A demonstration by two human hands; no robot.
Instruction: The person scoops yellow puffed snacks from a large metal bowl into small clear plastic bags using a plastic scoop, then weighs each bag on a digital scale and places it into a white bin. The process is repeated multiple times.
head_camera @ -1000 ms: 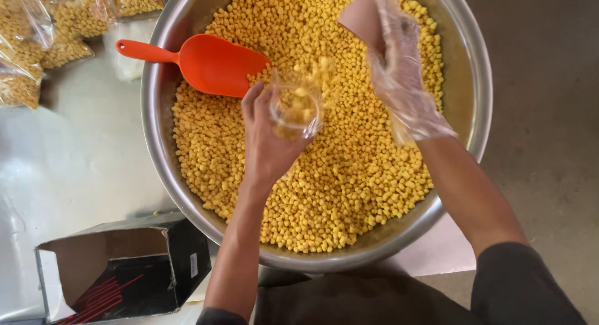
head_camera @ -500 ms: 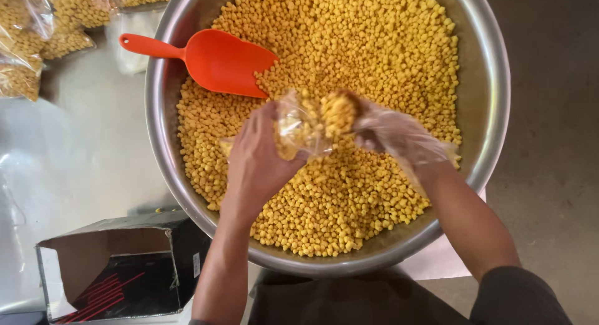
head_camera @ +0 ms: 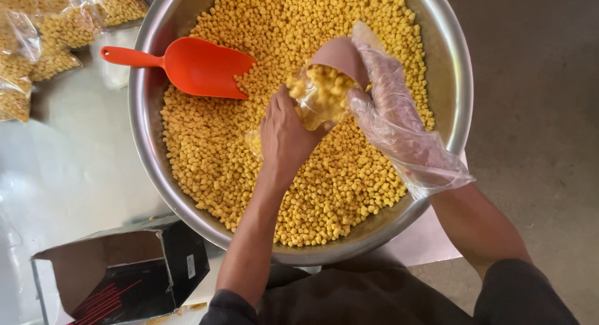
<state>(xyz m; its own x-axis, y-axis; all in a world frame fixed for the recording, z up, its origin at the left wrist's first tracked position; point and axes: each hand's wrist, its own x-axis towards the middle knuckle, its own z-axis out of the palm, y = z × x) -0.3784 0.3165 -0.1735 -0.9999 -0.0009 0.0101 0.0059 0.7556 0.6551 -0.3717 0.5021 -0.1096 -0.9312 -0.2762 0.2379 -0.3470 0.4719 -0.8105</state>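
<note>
From the head view I see my left hand [head_camera: 284,135] pinching a clear bag [head_camera: 312,103] open over the steel bowl [head_camera: 146,144]. My gloved right hand [head_camera: 387,113] grips a brown scoop [head_camera: 343,57], tipping yellow snack pieces [head_camera: 324,88] into it (an orange scoop [head_camera: 203,66] lies in the bowl).

The big metal bowl [head_camera: 145,122] is dull silver, heaped with bright yellow puffed snacks [head_camera: 324,194]. An orange-red plastic scoop [head_camera: 196,66] lies in it toward the rim nearest the table's far left corner. The right hand [head_camera: 390,116] wears a clear, filmy glove and holds a pinkish-brown cup [head_camera: 344,55] over a transparent bag [head_camera: 315,100]. A black box [head_camera: 140,278] with red lines and a brown inside sits on the pale grey table [head_camera: 68,175].
</note>
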